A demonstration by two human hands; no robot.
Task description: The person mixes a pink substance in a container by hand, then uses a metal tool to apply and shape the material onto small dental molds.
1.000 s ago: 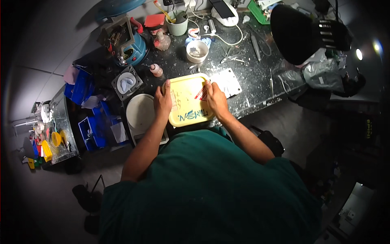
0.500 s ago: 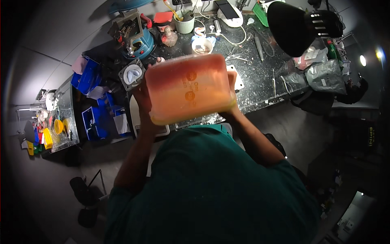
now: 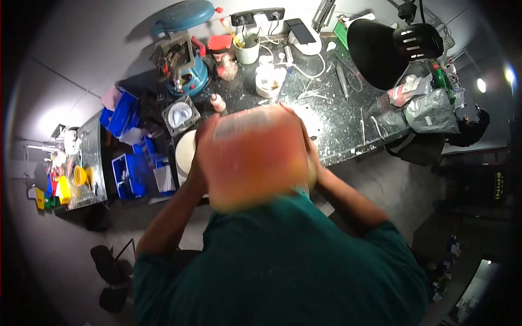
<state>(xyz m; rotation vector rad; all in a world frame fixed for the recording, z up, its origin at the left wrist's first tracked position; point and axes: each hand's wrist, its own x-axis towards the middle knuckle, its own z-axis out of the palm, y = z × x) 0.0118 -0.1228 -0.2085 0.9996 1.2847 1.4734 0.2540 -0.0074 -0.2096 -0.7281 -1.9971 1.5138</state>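
Between my two hands is a large translucent orange-pink plastic tub [image 3: 258,155], blurred by motion. It is lifted above the front of the bench, close to my chest. A pale label patch shows on its upper part. My left hand [image 3: 202,155] grips the left side, its fingers mostly hidden by the tub. My right hand [image 3: 305,136] is closed round the right side, with fingers reaching over the far corner. What is inside the tub cannot be made out. Just beyond it stands a small pink bottle [image 3: 217,102].
A speckled dark bench [image 3: 348,130] carries a white bowl [image 3: 268,84], scissors [image 3: 316,96], a blue trimming machine [image 3: 194,76] and a square metal-framed mould [image 3: 180,115]. A black lamp [image 3: 375,54] overhangs the right. Plastic bags [image 3: 432,111] lie at the right end; blue bins [image 3: 128,176] stand left.
The tub has come nearer to my body and tilted, showing its label patch where printed circles were. Both hands moved with it. More of the bench behind it shows.
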